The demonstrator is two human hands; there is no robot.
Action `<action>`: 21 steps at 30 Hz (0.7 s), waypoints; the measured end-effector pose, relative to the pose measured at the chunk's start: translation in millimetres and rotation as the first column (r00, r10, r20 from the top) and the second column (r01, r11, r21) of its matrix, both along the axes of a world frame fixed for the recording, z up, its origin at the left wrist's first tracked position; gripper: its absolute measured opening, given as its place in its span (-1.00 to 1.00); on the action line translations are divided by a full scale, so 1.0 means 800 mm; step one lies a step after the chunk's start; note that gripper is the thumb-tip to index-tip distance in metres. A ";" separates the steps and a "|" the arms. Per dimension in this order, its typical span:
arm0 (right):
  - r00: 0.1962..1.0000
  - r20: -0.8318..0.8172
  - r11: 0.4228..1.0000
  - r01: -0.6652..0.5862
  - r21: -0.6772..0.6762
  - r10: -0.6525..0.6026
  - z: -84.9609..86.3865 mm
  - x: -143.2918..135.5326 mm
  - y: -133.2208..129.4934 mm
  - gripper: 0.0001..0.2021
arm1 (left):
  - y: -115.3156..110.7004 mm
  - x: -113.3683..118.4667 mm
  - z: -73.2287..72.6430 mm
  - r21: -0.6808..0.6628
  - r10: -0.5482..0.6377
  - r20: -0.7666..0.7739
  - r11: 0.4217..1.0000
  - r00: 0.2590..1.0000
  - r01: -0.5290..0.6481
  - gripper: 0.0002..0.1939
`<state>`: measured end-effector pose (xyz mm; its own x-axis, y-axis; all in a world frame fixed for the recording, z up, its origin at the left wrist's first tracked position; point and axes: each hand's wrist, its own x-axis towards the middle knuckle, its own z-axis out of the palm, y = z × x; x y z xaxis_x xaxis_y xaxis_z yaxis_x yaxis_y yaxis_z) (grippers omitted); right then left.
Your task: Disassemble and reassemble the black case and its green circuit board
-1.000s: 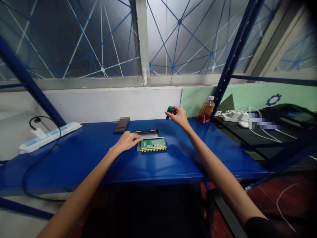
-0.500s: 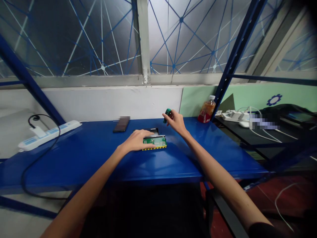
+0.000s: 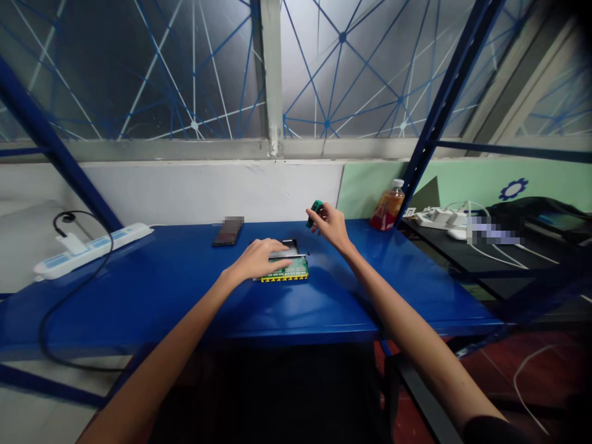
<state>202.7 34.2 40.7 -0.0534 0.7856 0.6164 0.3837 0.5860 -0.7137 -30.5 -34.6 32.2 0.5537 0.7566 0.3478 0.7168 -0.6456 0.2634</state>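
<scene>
**Right hand (image 3: 330, 224) grips green-handled tool (image 3: 317, 208) over blue bench (image 3: 185, 308)**

The green circuit board (image 3: 300, 270) lies flat near the middle of the bench, about midway between its front and back edges, with a row of yellow-fronted ports facing the front edge. A dark metal case (image 3: 291, 249) sits just behind it, toward the back edge; whether the two are joined cannot be told.

The left hand (image 3: 256, 259) is open, palm down, its fingers reaching over the case and its thumb over the board, covering their left ends. The right hand is closed around the tool's handle, raised above the bench behind and to the right of the board. A thin shaft slants down from the handle toward the case; its tip is too small to make out.

Near the back edge, left of the middle, lies a black phone (image 3: 229, 233). A white power strip (image 3: 97, 251) runs from the back-left corner toward the left edge, and a capped bottle (image 3: 387, 207) stands at the back-right corner.
</scene>
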 end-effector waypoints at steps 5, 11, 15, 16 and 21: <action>0.984 -0.174 0.999 -0.034 0.000 0.034 0.015 -0.006 0.005 -0.57 | 0.025 0.020 0.006 -0.018 0.146 0.113 0.989 0.983 -0.145 -0.71; 0.938 -0.321 0.989 -0.144 -0.027 0.127 0.017 -0.017 -0.007 -0.59 | 0.032 0.036 -0.019 -0.087 0.296 0.301 0.955 0.907 -0.283 -0.72; 0.910 -0.372 0.974 -0.220 -0.057 0.184 0.010 -0.015 -0.016 -0.60 | 0.023 0.032 -0.026 -0.064 0.328 0.306 0.944 0.894 -0.324 -0.72; 0.905 -0.382 0.971 -0.228 -0.065 0.187 0.009 -0.014 -0.018 -0.59 | 0.022 0.030 -0.027 -0.059 0.325 0.293 0.945 0.899 -0.322 -0.73; 0.873 -0.453 0.961 -0.254 -0.107 0.181 0.002 -0.006 -0.016 -0.59 | 0.021 0.026 -0.031 -0.037 0.264 0.285 0.964 0.922 -0.265 -0.82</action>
